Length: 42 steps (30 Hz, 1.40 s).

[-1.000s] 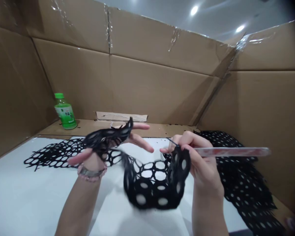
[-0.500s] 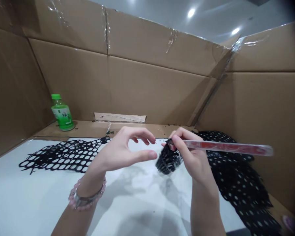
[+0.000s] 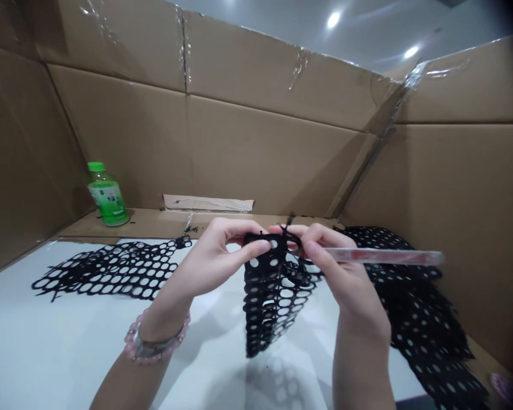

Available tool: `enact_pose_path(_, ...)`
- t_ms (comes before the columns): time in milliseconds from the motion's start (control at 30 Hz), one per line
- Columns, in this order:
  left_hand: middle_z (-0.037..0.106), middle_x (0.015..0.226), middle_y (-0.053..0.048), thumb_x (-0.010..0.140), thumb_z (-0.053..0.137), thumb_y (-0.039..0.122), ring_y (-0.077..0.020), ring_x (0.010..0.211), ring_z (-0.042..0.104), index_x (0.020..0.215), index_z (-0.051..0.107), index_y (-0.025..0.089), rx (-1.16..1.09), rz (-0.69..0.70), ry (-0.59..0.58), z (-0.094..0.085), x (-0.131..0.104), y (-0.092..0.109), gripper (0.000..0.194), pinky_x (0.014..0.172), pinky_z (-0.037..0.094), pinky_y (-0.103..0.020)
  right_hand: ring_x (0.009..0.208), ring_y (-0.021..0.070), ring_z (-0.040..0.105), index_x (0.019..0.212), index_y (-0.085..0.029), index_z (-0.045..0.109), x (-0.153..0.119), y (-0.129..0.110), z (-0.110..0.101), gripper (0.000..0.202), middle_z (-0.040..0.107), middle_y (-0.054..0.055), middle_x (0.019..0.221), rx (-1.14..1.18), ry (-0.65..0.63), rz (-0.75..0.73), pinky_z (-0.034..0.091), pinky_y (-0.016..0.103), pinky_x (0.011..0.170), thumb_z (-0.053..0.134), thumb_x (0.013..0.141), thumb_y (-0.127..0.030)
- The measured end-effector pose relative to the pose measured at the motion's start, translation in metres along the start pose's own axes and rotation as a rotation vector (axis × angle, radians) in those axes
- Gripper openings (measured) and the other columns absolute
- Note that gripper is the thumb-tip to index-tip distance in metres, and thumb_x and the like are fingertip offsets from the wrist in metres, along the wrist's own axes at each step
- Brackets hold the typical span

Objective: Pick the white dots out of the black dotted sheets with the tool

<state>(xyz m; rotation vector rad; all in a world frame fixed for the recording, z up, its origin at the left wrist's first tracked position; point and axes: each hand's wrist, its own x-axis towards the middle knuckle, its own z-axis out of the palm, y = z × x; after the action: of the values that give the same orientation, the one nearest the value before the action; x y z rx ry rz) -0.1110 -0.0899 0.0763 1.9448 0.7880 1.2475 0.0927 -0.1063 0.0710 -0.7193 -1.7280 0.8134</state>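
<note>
A black sheet full of round holes (image 3: 263, 290) hangs folded between my hands above the white table, its lower corner pointing down. My left hand (image 3: 224, 253), with a pink bead bracelet (image 3: 141, 347) at the wrist, pinches the sheet's top edge between thumb and fingers. My right hand (image 3: 331, 259) is closed around a long, clear-handled tool with a red core (image 3: 393, 256). Its fingertips also meet the sheet's upper right edge, where thin black strands stick up. The tool's working tip is hidden among the fingers and strands.
Another black holed sheet (image 3: 123, 270) lies at the left of the white table (image 3: 38, 347). Several black dotted sheets (image 3: 427, 319) are piled at the right. A green bottle (image 3: 109, 196) stands back left. Cardboard walls (image 3: 260, 148) rise behind and on both sides.
My left hand has gone from empty and spread to pinching the black sheet. The sheet, bunched under my right hand before, now hangs unfolded. The tool's end has shifted left.
</note>
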Motion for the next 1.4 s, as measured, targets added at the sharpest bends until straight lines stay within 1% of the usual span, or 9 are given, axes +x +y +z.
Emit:
enact_pose_path(133,0.067,0.071,-0.002,0.084,0.067,0.025,-0.0123,0.065,0.059,0.074,0.069,0.015,-0.077,-0.004,0.025,0.002,-0.002,0.002,0.014,0.06,0.047,-0.021,0.058,0.0112,0.046,0.07,-0.021,0.053,-0.001,-0.002,0.009,0.026,0.05,-0.004,0.063,-0.217,0.05,-0.047,0.037,0.024,0.055,0.057,0.093,-0.033)
enact_pose_path(400,0.063,0.064,0.0,0.083,0.066,0.025,-0.0117,0.058,0.056,0.068,0.063,0.016,-0.083,0.002,0.069,0.004,-0.002,0.003,0.018,0.055,0.046,-0.022,0.054,0.0106,0.041,0.069,-0.021,0.048,-0.002,-0.004,0.023,0.026,0.044,-0.005,0.059,-0.297,0.16,-0.158,0.033,0.025,0.052,0.053,0.094,-0.027)
enact_pose_path(600,0.062,0.064,0.001,0.085,0.064,0.025,-0.0124,0.06,0.054,0.07,0.061,0.017,0.187,0.079,0.179,0.006,-0.008,0.007,0.018,0.056,0.041,-0.023,0.05,0.0092,0.043,0.07,-0.022,0.045,-0.006,-0.006,0.036,0.023,0.046,-0.006,0.059,-0.55,0.269,-0.231,0.034,0.024,0.05,0.054,0.091,-0.015)
enact_pose_path(800,0.064,0.07,0.0,0.089,0.06,0.025,-0.0131,0.065,0.055,0.076,0.062,0.018,0.207,0.094,0.141,0.009,-0.012,0.011,0.015,0.056,0.041,-0.022,0.047,0.0086,0.039,0.068,-0.021,0.042,-0.006,-0.008,0.047,0.025,0.04,-0.006,0.058,-0.704,0.329,-0.289,0.032,0.024,0.047,0.051,0.088,-0.009)
enact_pose_path(967,0.058,0.069,0.001,0.089,0.059,0.028,-0.0117,0.064,0.051,0.078,0.062,0.018,-0.037,-0.009,0.071,0.006,-0.005,0.002,0.016,0.054,0.039,-0.02,0.05,0.0096,0.046,0.07,-0.021,0.049,-0.006,-0.005,0.03,0.024,0.048,-0.005,0.059,-0.475,0.275,-0.203,0.037,0.023,0.05,0.053,0.093,-0.023)
enact_pose_path(1100,0.053,0.066,0.003,0.086,0.062,0.028,-0.0095,0.061,0.047,0.071,0.058,0.016,-0.181,-0.062,0.088,0.002,0.001,-0.004,0.019,0.054,0.037,-0.019,0.071,0.0174,0.065,0.081,-0.024,0.051,-0.003,0.002,-0.001,0.037,0.067,0.001,0.074,-0.111,0.334,-0.183,0.049,0.03,0.064,0.032,0.099,-0.05)
enact_pose_path(1200,0.053,0.064,0.004,0.084,0.063,0.027,-0.0082,0.059,0.046,0.068,0.059,0.016,-0.274,-0.078,0.084,0.001,0.003,-0.005,0.02,0.052,0.036,-0.018,0.047,0.0164,0.059,0.096,-0.028,0.047,0.002,0.009,-0.014,0.034,0.06,-0.006,0.052,-0.053,0.372,-0.104,0.048,0.029,0.052,0.031,0.096,-0.058)
enact_pose_path(1300,0.054,0.064,0.004,0.082,0.065,0.029,-0.0081,0.059,0.047,0.069,0.062,0.016,-0.377,-0.119,0.087,0.002,0.005,-0.006,0.019,0.053,0.036,-0.018,0.031,0.0125,0.045,0.099,-0.026,0.051,0.009,0.013,-0.008,0.036,0.05,-0.01,0.04,-0.134,0.416,-0.025,0.04,0.024,0.04,0.034,0.096,-0.057)
enact_pose_path(1400,0.057,0.066,0.003,0.08,0.068,0.031,-0.0082,0.06,0.048,0.072,0.065,0.015,-0.469,-0.152,0.091,0.003,0.006,-0.007,0.018,0.053,0.036,-0.017,0.059,0.0142,0.065,0.078,-0.024,0.046,0.013,0.016,0.011,0.03,0.066,-0.002,0.065,-0.086,0.484,-0.072,0.05,0.026,0.055,0.046,0.095,-0.048)
